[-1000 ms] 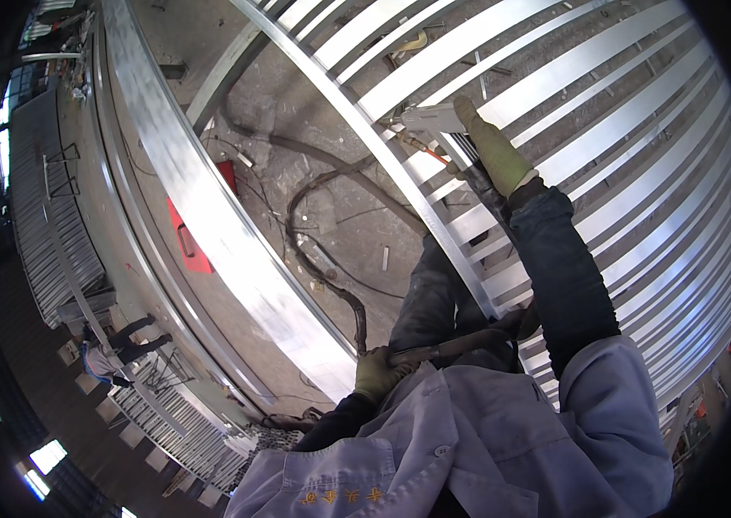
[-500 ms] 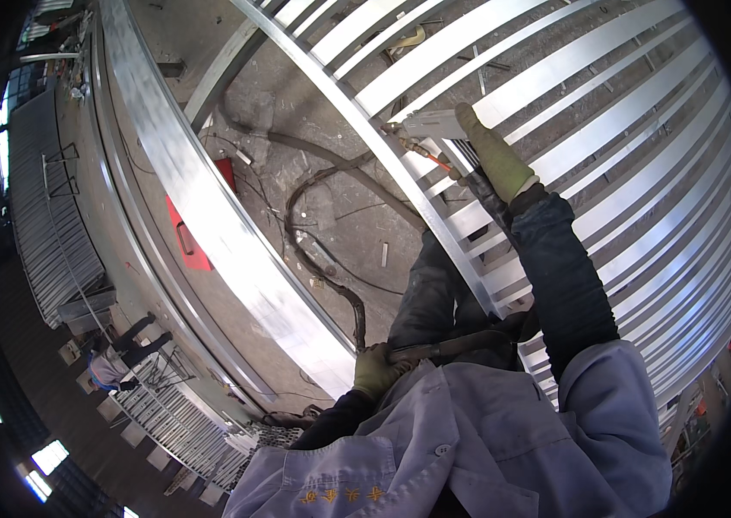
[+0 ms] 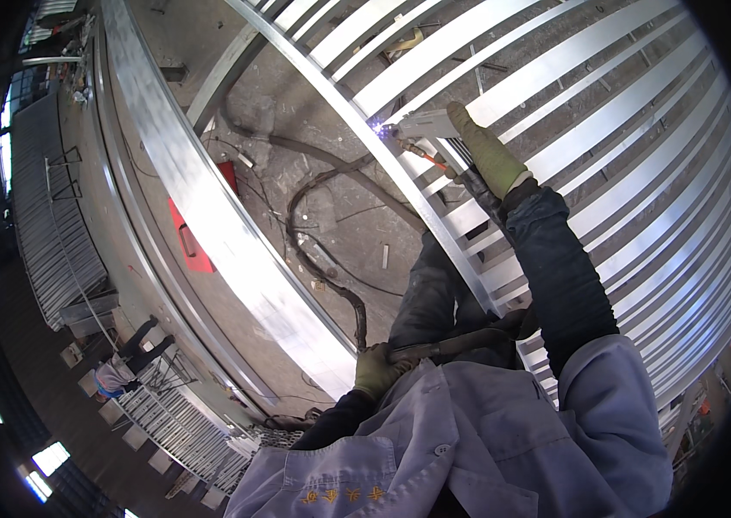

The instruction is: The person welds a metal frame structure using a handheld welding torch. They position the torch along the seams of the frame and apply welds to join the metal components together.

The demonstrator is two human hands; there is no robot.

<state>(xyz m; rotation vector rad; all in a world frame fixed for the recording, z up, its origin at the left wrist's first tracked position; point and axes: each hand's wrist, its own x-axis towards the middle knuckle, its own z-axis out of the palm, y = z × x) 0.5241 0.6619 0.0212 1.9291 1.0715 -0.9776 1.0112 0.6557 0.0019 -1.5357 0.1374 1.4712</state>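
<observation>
My right hand (image 3: 488, 154), in a green work glove, is wrapped round a welding torch (image 3: 424, 128) with a grey, box-shaped body. At the torch's tip a small bluish-white welding spark (image 3: 379, 130) glows against the long edge rail (image 3: 331, 89) of a slatted silver metal frame (image 3: 547, 116). An orange-red hose piece (image 3: 436, 161) runs along the torch, and a dark cable (image 3: 479, 192) trails back beneath my wrist. Down by my waist, my gloved left hand (image 3: 373, 369) is closed on a thick, dark wrapped cable (image 3: 353, 304), which loops up from the floor.
A wide silver beam (image 3: 210, 207) runs lengthwise to the left, with a red metal box (image 3: 189, 237) beyond it. Cable loops (image 3: 292, 203) and scraps lie on the concrete floor. Another person (image 3: 119, 373) is farther off at the lower left, near stacked slatted panels (image 3: 54, 203).
A bright spark has appeared at the torch's tip. My right hand and the torch have shifted slightly left along the rail. My left hand keeps its place on the cable.
</observation>
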